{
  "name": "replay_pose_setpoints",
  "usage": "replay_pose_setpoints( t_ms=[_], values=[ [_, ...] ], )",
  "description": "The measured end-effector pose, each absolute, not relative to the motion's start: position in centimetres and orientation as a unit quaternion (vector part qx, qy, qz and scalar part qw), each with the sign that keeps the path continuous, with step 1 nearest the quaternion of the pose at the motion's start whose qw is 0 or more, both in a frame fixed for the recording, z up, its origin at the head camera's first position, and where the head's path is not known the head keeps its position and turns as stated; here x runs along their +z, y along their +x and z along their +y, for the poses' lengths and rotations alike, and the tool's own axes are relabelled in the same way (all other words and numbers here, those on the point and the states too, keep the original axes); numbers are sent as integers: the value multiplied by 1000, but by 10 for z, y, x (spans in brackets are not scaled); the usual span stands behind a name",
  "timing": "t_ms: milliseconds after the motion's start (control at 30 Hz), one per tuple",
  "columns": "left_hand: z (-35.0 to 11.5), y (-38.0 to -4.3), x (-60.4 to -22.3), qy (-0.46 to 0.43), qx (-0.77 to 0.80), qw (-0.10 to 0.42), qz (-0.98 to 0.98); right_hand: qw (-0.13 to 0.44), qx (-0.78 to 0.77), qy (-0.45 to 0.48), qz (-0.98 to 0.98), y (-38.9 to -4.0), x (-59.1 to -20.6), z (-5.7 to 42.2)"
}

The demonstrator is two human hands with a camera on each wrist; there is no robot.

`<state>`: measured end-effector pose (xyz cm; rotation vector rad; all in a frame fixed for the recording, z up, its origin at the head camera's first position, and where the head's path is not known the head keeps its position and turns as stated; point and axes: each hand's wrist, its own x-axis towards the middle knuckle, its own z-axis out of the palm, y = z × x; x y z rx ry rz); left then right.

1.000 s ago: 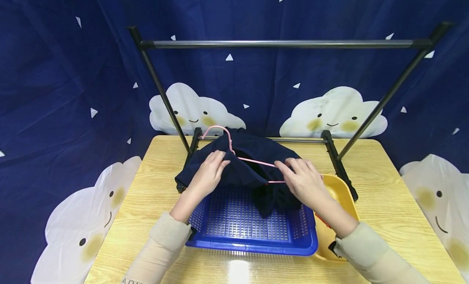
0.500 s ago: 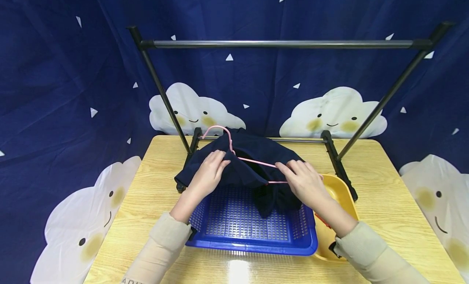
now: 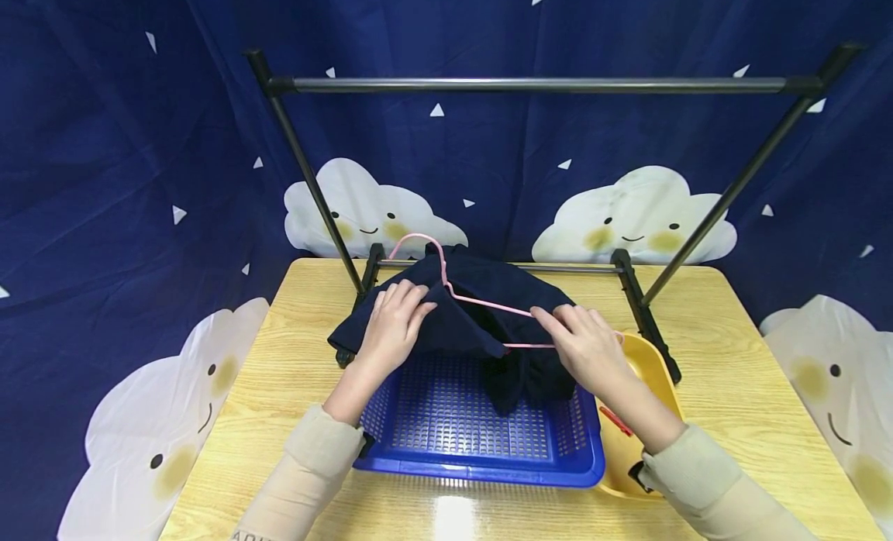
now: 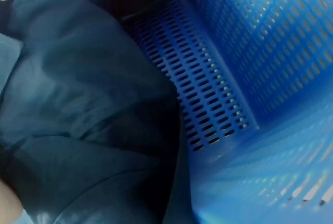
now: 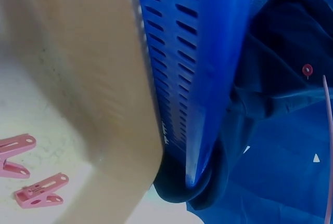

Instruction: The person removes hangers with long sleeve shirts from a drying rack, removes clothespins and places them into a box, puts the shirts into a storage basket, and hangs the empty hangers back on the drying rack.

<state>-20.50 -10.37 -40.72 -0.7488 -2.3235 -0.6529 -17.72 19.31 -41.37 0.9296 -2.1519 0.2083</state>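
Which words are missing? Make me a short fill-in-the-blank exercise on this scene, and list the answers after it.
1. The right hand holds a hanger coloured ____.
2. The left hand grips the garment, while the yellow tub lies closest to the ____ hand.
3. The basket beneath the garment is ____.
4. The right wrist view shows ____ pink pegs.

Missing words: pink; right; blue; two.

A deep-blue fabric curtain (image 3: 593,130) with smiling white clouds (image 3: 631,215) hangs behind that black-and-grey metal rack (image 3: 537,84) on the pale wooden table (image 3: 279,378); beside a blue perforated plastic basket (image 3: 481,473), a yellow tub (image 3: 649,359) holds pink clothespins (image 5: 41,187).
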Motion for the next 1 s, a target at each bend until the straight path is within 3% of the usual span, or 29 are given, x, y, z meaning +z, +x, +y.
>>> replay_pose_setpoints(
  t_ms=[267, 1000],
  values=[
    [-108, -207, -405, -273, -256, 327, -867, 391, 96, 361, -841, -176, -409, 200],
    [-133, -214, -404, -209, -306, 336, -866, 479, 147, 315, -806, -172, -390, 231]
  ],
)
